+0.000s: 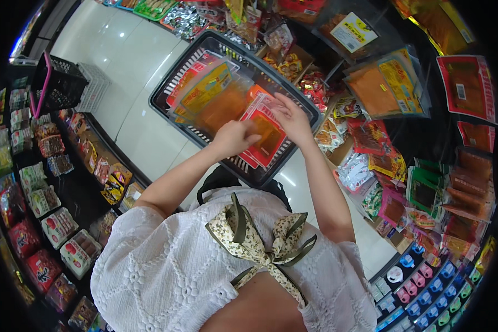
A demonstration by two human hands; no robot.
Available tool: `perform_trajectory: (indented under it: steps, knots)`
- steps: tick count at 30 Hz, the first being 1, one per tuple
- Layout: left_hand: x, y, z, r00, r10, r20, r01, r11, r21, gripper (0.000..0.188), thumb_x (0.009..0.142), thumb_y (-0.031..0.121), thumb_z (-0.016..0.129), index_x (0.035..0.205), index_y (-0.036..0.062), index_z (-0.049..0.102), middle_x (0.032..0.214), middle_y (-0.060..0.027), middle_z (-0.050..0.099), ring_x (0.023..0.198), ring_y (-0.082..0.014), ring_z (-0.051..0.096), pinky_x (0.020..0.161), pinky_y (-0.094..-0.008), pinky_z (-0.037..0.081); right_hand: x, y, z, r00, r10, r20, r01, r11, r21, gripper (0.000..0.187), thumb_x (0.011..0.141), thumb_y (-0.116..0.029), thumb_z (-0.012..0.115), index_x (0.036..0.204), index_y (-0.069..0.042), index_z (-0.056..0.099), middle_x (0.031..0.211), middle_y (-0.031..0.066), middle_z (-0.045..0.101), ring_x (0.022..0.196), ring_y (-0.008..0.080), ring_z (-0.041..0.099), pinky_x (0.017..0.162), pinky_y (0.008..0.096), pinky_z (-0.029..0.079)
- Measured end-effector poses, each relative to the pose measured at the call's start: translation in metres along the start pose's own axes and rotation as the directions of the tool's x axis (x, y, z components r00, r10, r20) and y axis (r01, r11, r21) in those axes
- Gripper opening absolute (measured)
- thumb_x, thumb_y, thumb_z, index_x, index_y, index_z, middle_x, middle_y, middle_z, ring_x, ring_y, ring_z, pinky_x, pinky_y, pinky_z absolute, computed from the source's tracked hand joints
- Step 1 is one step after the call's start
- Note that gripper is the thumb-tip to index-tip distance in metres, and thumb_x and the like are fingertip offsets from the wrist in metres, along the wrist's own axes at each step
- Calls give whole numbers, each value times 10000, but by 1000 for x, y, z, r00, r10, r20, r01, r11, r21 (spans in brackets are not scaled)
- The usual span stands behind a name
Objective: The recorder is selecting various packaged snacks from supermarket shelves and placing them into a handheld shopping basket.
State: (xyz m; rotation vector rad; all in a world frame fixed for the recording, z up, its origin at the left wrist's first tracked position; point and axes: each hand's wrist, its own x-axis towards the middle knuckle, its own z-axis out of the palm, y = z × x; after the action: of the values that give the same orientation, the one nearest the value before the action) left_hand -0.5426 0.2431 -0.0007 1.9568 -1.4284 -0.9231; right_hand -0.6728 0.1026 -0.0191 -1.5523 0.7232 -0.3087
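A black plastic shopping basket (161,88) stands in front of me with several flat snack packets in it. On top lies a red snack packet (266,133) with a clear window showing orange-brown food. My right hand (293,117) grips its upper right edge, the fingers bent over the border. My left hand (233,138) is closed at its left edge, thumb on top and the other fingers partly hidden. Beside it in the basket, left of the red packet, lie larger clear packets (210,94) with yellow labels and orange contents, overlapping one another. Another red packet (196,69) shows beneath them.
To the right, a rack holds hanging snack packets (384,83) close to the basket. Shelves of packaged snacks (58,227) curve along the left. A black basket with a pink handle (58,83) stands at the far left by the tiled floor (127,61).
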Motion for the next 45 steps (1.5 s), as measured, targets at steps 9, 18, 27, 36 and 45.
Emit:
perform_trajectory:
  steps: [9, 18, 27, 36, 45]
  knots:
    - [138, 96, 21, 961, 260, -97, -276, 929, -247, 473, 765, 144, 629, 1170, 23, 417, 1004, -154, 561, 922, -227, 563, 746, -314, 475, -59, -10, -147, 564, -151, -812, 337, 940, 60, 523, 827, -38, 517, 1286, -19, 268, 1212, 183, 421, 1067, 214, 467, 906, 298, 370]
    - [266, 159, 73, 982, 185, -25, -180, 904, -389, 620, 739, 207, 646, 1229, -28, 348, 1205, -199, 453, 1098, -273, 463, 898, -328, 389, -72, 20, -247, 445, -81, -892, 190, 982, 5, 439, 796, -69, 560, 1204, 10, 416, 1176, 175, 467, 1095, 229, 449, 914, 305, 359]
    - [305, 162, 98, 980, 196, -38, -198, 925, -325, 473, 772, 235, 623, 1124, -29, 451, 1051, -119, 531, 948, -182, 500, 839, -298, 397, -54, 41, -253, 500, -26, -865, 122, 992, 41, 249, 805, -121, 578, 1003, 21, 532, 932, 101, 591, 851, 148, 561, 766, 270, 441]
    - [226, 160, 76, 939, 314, 137, -125, 685, -717, 287, 810, 158, 587, 1024, -30, 559, 903, -74, 618, 817, -108, 567, 743, -248, 444, -95, 20, -220, 597, -49, -800, 225, 968, 109, 158, 853, -125, 521, 926, 10, 557, 816, 20, 583, 727, 65, 515, 648, 204, 405]
    - [141, 127, 29, 886, 325, 330, 61, 626, -778, 239, 829, 142, 561, 1028, 12, 582, 936, -34, 615, 840, -76, 549, 764, -242, 428, -147, -6, -130, 620, 28, -784, 169, 971, 168, 123, 853, -106, 517, 907, -15, 579, 815, 9, 593, 735, 45, 517, 655, 178, 390]
